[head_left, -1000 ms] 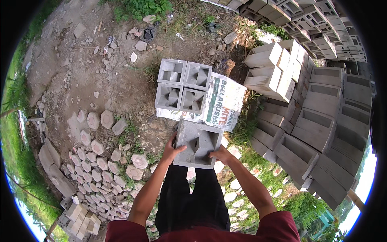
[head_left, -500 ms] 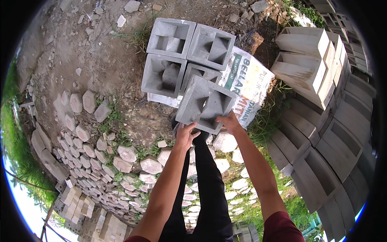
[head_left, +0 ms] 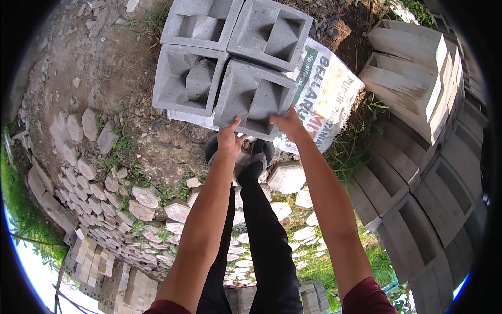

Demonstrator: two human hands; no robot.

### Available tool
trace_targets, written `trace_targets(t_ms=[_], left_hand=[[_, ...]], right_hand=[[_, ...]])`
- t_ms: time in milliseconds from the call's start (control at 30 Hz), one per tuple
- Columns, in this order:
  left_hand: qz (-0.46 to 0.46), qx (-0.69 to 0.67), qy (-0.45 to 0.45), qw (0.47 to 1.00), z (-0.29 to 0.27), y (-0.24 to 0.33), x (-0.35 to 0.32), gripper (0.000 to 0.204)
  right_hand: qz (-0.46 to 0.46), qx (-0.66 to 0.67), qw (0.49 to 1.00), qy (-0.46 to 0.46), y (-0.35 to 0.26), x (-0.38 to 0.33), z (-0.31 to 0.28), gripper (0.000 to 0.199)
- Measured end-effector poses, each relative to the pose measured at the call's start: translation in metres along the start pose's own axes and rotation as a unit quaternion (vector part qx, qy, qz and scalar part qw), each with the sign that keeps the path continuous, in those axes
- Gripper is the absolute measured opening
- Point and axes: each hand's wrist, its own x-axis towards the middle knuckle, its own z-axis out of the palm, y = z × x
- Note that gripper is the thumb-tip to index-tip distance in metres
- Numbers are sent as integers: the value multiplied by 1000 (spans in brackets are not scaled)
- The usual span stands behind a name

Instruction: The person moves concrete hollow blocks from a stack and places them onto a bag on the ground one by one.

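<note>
A grey square concrete ventilation block [head_left: 238,91] with angular hollows is held between my hands at its near edge. My left hand [head_left: 229,137] grips the near left corner, thumb on the top rim. On the right side, my right hand [head_left: 287,124] has its thumb hooked over the rim, with its other fingers mostly hidden. The block sits nearly flush with three similar ones: a left block [head_left: 170,78], a far left block [head_left: 180,13] and a far right block [head_left: 251,26]. Whether it rests on something beneath cannot be seen.
A printed white sack [head_left: 334,86] lies under the blocks. Large pale concrete blocks [head_left: 402,83] are stacked along the right. Hexagonal pavers [head_left: 146,196] cover the ground at left and around my feet [head_left: 253,167]. Bare soil with stones [head_left: 104,63] spreads at the far left.
The held block has moved away from me and levelled out, into line beside the left block. My view has shifted closer to the blocks. Both hands keep their grip.
</note>
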Motion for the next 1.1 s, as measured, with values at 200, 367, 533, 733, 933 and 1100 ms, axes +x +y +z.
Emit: trace_targets(t_ms=[200,367,533,733,933,1100], left_hand=[[0,4,-15,1000,5,4,14,50],[30,40,-6,999,-5,4,11,51],[-3,-134,-55,989,11,-8,-13,62],[-28,-207,59,976,3,1,16,56],[-20,-236,-35,971,35,-2,35,50],[31,-227,-50,972,13,14,40,45]], right_hand=[[-92,34,995,-3,22,21,-4,77],[-49,-1,999,-8,8,24,5,82],[-47,29,998,-39,12,16,-18,95],[20,201,979,29,16,11,-3,97],[48,292,951,88,61,43,-6,97],[16,272,960,69,25,22,29,97]])
